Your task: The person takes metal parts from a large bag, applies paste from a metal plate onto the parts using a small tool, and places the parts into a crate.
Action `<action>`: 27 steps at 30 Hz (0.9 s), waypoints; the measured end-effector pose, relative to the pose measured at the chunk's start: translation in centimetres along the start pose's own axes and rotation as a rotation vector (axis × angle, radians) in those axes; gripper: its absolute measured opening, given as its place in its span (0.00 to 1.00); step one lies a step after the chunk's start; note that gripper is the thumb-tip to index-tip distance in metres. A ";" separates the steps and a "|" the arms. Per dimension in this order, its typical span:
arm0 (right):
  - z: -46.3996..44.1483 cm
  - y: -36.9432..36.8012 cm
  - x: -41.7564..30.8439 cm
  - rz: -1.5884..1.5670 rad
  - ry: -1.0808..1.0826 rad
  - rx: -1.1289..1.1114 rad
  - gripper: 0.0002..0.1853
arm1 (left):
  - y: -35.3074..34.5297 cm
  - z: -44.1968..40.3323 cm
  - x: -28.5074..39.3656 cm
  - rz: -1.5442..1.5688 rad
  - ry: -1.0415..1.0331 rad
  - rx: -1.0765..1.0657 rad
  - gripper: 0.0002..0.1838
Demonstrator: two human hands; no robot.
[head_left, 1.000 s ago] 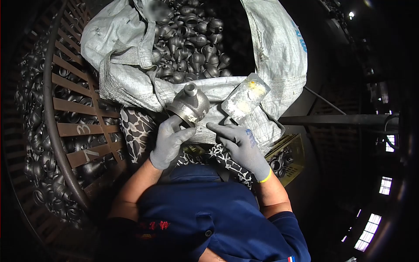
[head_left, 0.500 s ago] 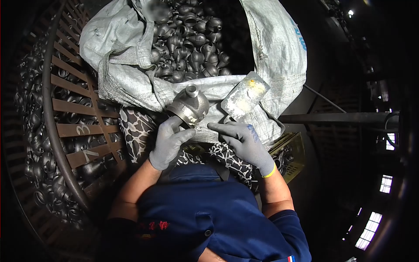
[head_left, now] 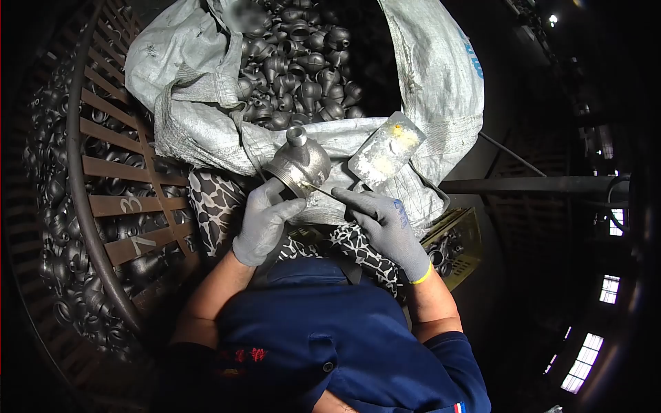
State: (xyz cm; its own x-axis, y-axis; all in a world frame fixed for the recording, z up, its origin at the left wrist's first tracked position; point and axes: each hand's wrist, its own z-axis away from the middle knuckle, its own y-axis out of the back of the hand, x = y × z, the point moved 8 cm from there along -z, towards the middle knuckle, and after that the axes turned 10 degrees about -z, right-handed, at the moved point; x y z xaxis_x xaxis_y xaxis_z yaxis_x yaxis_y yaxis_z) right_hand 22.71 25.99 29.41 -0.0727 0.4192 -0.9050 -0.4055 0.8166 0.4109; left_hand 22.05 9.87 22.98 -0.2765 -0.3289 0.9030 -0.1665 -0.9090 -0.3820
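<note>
My gloved left hand (head_left: 265, 220) is closed on a dark grey, bell-shaped metal casting (head_left: 306, 162), gripping it by its wide ribbed rim. The casting tilts, its narrow pipe-like neck pointing up and away from me. In my gloved right hand (head_left: 375, 210) a thin rod-like tool (head_left: 320, 189) is pinched, its far end at the casting's side near the rim. My fingers hide most of the tool, so its exact kind does not show. Just beyond that hand, a flat metal plate (head_left: 375, 168) smeared with pale yellowish paste lies on the sack's edge.
A large white woven sack (head_left: 441, 89) holds many similar castings (head_left: 310, 89). At left stands a rusty slatted metal cage (head_left: 124, 206) full of metal parts. A yellow crate (head_left: 465, 265) with parts is by my right knee. A horizontal bar (head_left: 530, 186) runs at right.
The casting has tipped slightly, its neck shifting left and up. My right hand has moved a little to the right, and the thin tool now shows clearly against the casting.
</note>
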 end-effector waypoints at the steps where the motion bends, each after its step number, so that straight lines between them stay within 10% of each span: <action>1: 0.0 0.2 0.1 -0.003 -0.078 0.017 0.26 | 0.1 -0.1 -0.2 0.025 0.004 0.000 0.21; 9: 0.8 -0.8 0.9 -0.104 0.002 0.030 0.21 | -0.5 -0.3 0.6 0.120 -0.029 -0.024 0.25; 11: 1.3 -1.2 2.5 -0.373 -0.376 -0.006 0.20 | -0.4 -0.2 0.8 0.150 -0.031 -0.048 0.26; 27: 0.9 -2.1 2.8 -0.370 -0.262 0.008 0.18 | -1.3 0.0 1.2 0.146 0.035 -0.121 0.27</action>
State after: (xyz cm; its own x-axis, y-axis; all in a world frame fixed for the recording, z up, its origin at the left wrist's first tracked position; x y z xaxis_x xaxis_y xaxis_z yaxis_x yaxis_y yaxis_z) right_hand 24.19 25.77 26.12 0.3093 0.1841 -0.9330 -0.3538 0.9329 0.0668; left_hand 21.99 10.69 24.56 -0.3389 -0.4442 0.8294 -0.2338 -0.8141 -0.5315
